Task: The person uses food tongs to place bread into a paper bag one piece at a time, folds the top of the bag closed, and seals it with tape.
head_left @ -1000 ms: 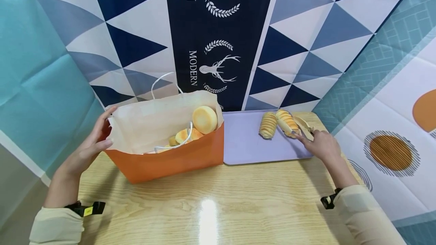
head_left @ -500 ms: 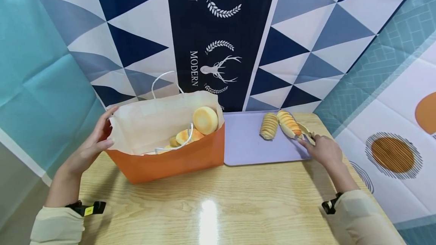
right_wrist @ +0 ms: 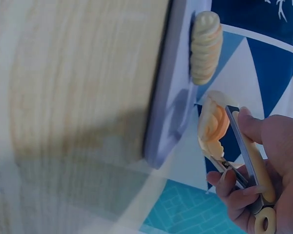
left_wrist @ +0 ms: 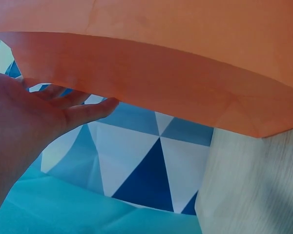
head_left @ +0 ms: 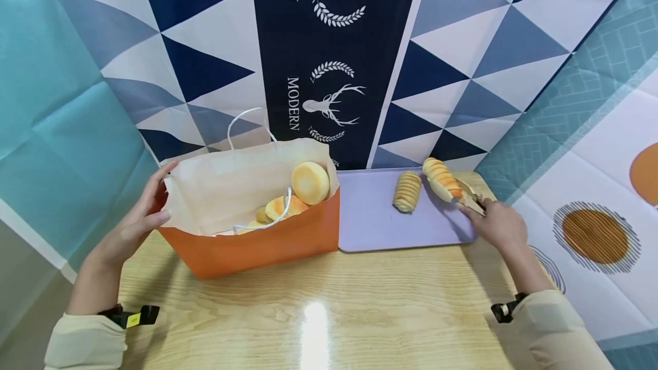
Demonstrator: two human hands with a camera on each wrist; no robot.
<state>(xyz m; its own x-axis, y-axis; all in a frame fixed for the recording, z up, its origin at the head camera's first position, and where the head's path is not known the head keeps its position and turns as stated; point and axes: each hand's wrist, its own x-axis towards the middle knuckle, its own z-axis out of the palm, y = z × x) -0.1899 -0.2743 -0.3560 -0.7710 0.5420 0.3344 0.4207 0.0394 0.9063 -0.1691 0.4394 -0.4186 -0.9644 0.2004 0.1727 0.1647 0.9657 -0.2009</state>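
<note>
My right hand (head_left: 500,224) grips a pair of tongs (right_wrist: 251,161) with cream-coloured handles. Between the tongs' ends is a ridged bread roll (head_left: 442,177), raised above the right end of a lilac tray (head_left: 370,227). A second ridged roll (head_left: 407,192) lies on that tray, left of the held one. With fingers spread, my left hand (head_left: 135,216) touches the left end of an orange paper bag (head_left: 257,253). Its fingertips rest against the bag's side in the left wrist view. Inside the bag are a round bun (head_left: 310,183) and several other breads (head_left: 283,207), partly hidden by the front edge.
White cord handles (head_left: 245,116) stand up from the bag's back and droop over its front. Bag and tray sit side by side on a wooden table (head_left: 288,313). Patterned cloth (head_left: 329,44) hangs close behind them and along both sides.
The tongs have closed on the right-hand roll and lifted it off the tray, with my right hand shifting slightly right. My left hand and the bag have stayed in place.
</note>
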